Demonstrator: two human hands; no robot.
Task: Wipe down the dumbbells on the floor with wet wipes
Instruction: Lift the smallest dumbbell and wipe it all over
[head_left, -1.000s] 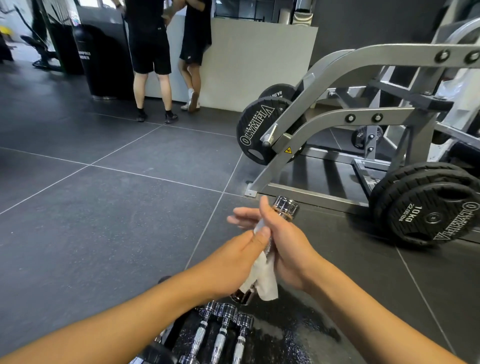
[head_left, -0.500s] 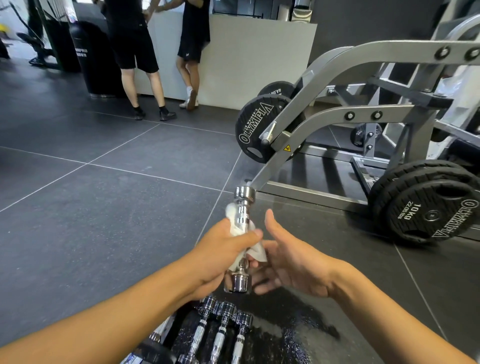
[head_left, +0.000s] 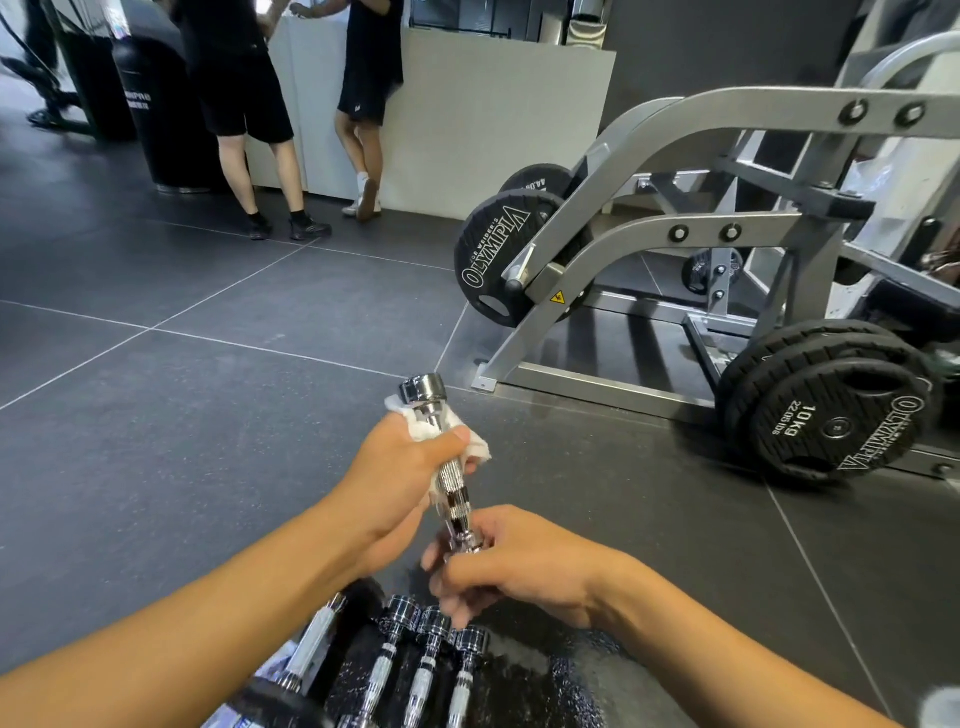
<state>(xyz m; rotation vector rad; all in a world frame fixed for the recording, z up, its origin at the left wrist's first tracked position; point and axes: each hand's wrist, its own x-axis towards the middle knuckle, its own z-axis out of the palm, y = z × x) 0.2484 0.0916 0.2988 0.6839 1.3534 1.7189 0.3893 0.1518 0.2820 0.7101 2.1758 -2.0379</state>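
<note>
Legs of two bystanders (head_left: 244, 156) at eleven o'clock, beside a pale counter (head_left: 493, 119), well apart from the work. Nearer, at dead centre, left hand (head_left: 395, 467) wrapped round the upper shaft of a chrome dumbbell (head_left: 451, 483), fingers and thumb closed on it through a white wet wipe (head_left: 477, 448). Cloth bunched between palm and metal, presumably for scrubbing the knurled grip all round with one twist or slide. Dumbbell raised off the floor (head_left: 208, 415), nearly upright, top head tipped toward twelve, likely for reaching every side without dragging the wipe over the tiles. Just below, toward five o'clock, right hand (head_left: 524, 566) pinching the lower head, fingers curled about it, apparently as an anchor against the rubbing. Under both wrists at six, a row of other dumbbells (head_left: 423, 670) lying side by side on a wet-looking patch; wiped or waiting, impossible to tell. At two o'clock a grey machine frame (head_left: 649, 239); at three, stacked black plates (head_left: 831, 421).
</note>
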